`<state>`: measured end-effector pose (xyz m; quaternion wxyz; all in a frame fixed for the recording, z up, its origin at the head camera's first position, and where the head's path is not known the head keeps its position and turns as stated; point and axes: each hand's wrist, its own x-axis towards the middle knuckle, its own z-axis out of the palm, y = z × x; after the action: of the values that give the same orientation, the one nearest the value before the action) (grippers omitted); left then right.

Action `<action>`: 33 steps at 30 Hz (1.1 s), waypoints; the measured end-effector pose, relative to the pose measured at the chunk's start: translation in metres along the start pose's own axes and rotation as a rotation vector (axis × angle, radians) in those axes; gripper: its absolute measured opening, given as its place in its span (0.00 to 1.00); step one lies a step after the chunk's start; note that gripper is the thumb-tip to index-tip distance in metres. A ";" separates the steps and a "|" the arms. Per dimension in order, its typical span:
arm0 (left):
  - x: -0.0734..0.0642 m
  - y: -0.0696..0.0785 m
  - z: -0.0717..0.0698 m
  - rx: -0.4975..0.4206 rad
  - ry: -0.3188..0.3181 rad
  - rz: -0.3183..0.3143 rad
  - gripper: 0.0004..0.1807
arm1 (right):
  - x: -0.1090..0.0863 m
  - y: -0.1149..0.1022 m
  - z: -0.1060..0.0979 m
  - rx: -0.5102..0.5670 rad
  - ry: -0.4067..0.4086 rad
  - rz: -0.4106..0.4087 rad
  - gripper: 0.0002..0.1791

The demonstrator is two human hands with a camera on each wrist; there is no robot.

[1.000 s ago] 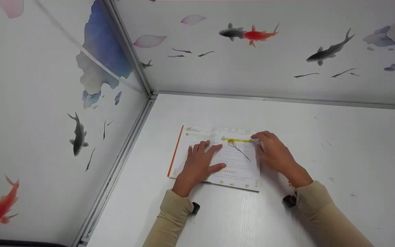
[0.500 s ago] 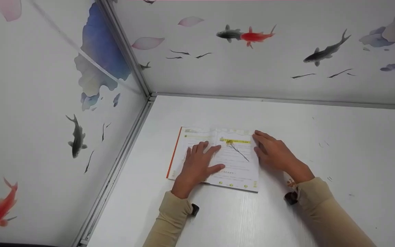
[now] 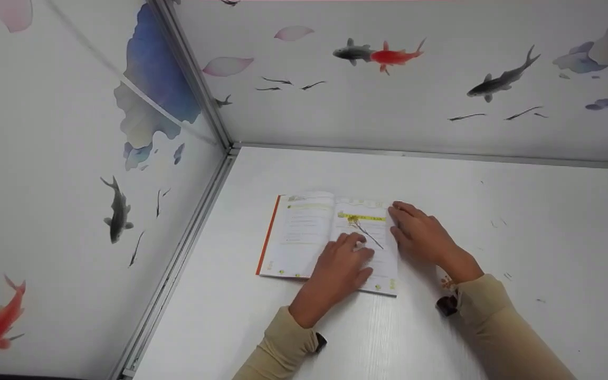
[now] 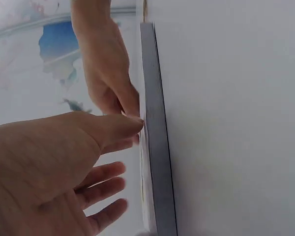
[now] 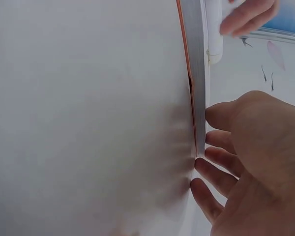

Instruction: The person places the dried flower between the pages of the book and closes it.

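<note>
An open book with an orange left edge lies on a white table. Across its right page lies a sprig with a yellow head and a thin dark stem. My left hand is over the lower part of that page, just below the stem, fingers loosely bent. In the left wrist view its thumb meets the page by the book's edge; whether the other fingertips touch paper is hard to tell. My right hand rests along the book's right edge, fingertips against the page block.
White panels printed with fish and petals close off the back and the left. Metal rails run along their foot. The table stretches out to the right of the book.
My left hand has moved right, from the book's middle onto the lower right page, and the left page now curves up near the fold. My right hand has shifted slightly to the book's edge.
</note>
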<state>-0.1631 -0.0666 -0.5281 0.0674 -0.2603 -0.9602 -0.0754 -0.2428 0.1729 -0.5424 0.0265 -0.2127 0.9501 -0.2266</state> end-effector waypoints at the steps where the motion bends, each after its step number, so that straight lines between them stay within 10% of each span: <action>1: 0.000 0.006 0.000 0.002 -0.008 0.022 0.19 | 0.000 0.000 0.000 0.000 0.001 0.001 0.31; 11: -0.006 0.037 0.009 -0.034 -0.048 0.073 0.32 | 0.001 0.003 0.001 0.009 -0.010 0.008 0.31; 33: -0.002 0.037 0.021 0.011 -0.097 0.005 0.34 | -0.001 0.001 0.000 0.020 0.012 0.011 0.30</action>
<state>-0.1440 -0.0323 -0.5447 0.0224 -0.2656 -0.9622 -0.0570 -0.2420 0.1742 -0.5434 0.0241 -0.2060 0.9491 -0.2371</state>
